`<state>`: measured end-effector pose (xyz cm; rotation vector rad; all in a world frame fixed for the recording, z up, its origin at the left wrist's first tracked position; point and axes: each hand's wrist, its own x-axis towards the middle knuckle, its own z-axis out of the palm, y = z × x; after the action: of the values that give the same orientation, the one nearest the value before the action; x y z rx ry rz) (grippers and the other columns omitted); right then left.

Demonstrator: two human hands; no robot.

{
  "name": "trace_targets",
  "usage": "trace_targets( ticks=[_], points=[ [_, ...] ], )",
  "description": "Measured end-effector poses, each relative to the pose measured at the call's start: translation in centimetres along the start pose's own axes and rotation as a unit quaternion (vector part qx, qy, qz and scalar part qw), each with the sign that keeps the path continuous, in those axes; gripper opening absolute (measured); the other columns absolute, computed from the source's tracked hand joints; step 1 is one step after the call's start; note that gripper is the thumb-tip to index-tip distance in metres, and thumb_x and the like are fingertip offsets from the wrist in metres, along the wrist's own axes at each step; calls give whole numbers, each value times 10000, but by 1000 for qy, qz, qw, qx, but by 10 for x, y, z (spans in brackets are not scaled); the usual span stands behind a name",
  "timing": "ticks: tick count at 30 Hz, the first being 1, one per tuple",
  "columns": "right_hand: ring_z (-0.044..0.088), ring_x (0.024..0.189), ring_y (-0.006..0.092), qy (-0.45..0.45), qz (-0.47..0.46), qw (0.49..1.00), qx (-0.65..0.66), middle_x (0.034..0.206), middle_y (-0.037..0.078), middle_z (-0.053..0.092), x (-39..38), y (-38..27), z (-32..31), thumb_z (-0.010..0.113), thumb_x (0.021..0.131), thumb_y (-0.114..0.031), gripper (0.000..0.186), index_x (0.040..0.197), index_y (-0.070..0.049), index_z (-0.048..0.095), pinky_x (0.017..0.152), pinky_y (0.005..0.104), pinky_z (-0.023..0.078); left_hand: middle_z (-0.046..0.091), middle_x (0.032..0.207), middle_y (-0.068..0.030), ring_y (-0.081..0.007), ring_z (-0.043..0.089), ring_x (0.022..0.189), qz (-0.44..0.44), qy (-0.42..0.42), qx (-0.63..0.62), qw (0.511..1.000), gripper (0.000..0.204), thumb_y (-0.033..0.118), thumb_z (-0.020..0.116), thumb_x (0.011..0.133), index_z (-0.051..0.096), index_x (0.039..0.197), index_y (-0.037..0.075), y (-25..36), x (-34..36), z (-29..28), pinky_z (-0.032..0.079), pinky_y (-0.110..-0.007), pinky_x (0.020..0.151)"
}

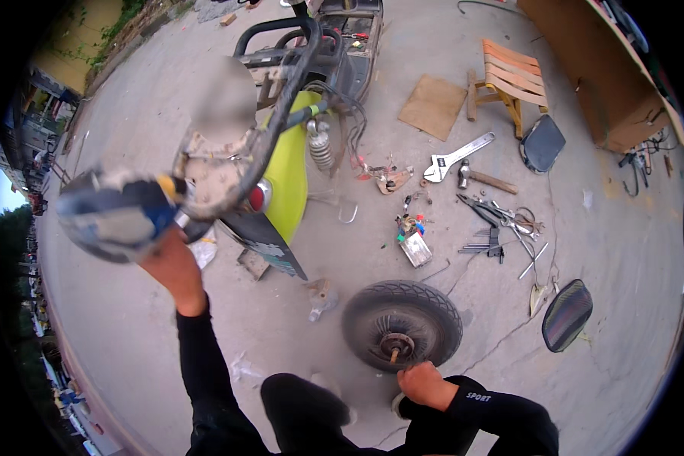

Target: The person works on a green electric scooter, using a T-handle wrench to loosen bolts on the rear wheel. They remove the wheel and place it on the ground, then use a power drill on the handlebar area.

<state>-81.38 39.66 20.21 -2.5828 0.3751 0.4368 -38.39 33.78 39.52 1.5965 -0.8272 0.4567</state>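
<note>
At the left, my left hand (173,262) grips the lower edge of a dark rounded object (118,216) with bluish and tan patches. It is smeared by motion, and its kind is unclear; my fingers are partly hidden by it. The object is up against the rear end of a scooter frame (213,194) with yellow-green panels (290,205). My right hand (427,385) is closed in a fist near my knee, just beyond the near edge of a wheel with a tyre (403,325). Whatever it may hold is hidden. The wheel lies flat, its axle (394,354) pointing up.
Right of the scooter lie an adjustable wrench (456,158), a hammer (486,179), pliers and hex keys (492,232), and a silver box with wires (416,249). A folding stool (513,76), a cardboard sheet (433,106) and a large carton (608,83) stand farther off. A mesh pad (568,315) lies at right.
</note>
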Motion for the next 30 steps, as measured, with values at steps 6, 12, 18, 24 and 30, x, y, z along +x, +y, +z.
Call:
trace_targets(
  ticks=[6, 12, 18, 24, 30],
  points=[
    [686, 639, 312, -50, 73, 992, 91, 706, 136, 676, -8, -24, 37, 588, 775, -153, 126, 820, -49, 641, 537, 443, 522, 601, 1149, -135, -301, 532, 1071, 107, -74, 277, 952, 312, 103, 623, 909, 552, 1201, 20, -49, -25, -47, 377, -428, 972],
    [698, 684, 317, 81, 286, 912, 282, 800, 180, 693, -50, -126, 24, 612, 835, -192, 275, 1023, 9, 616, 635, 421, 549, 641, 1154, -155, -382, 550, 1143, 16, -410, 381, 829, 247, 103, 578, 895, 625, 1133, 58, 0, -22, -39, 378, -523, 1021],
    [715, 746, 246, 53, 287, 826, 482, 920, 180, 705, -107, -170, -58, 648, 869, -297, 432, 1168, 14, 635, 737, 342, 550, 636, 1195, -195, -395, 582, 1111, -132, -364, 306, 870, 341, 245, 624, 890, 619, 1174, 55, 23, -3, -66, 461, -476, 941],
    [684, 660, 219, 173, 421, 766, 455, 794, 120, 701, -220, -111, -143, 630, 881, -252, 314, 1025, 24, 673, 642, 336, 548, 665, 1075, -227, -411, 610, 1029, -234, -648, 212, 693, 344, 321, 557, 918, 662, 1072, 32, 139, 24, -128, 477, -497, 895],
    [657, 635, 214, 149, 549, 616, 544, 823, 100, 673, -318, -110, -223, 593, 897, -234, 292, 1066, 0, 635, 535, 347, 508, 689, 912, -201, -388, 660, 862, -388, -604, 162, 677, 372, 336, 474, 967, 646, 1030, 12, 216, -23, -372, 512, -476, 819]
  ],
)
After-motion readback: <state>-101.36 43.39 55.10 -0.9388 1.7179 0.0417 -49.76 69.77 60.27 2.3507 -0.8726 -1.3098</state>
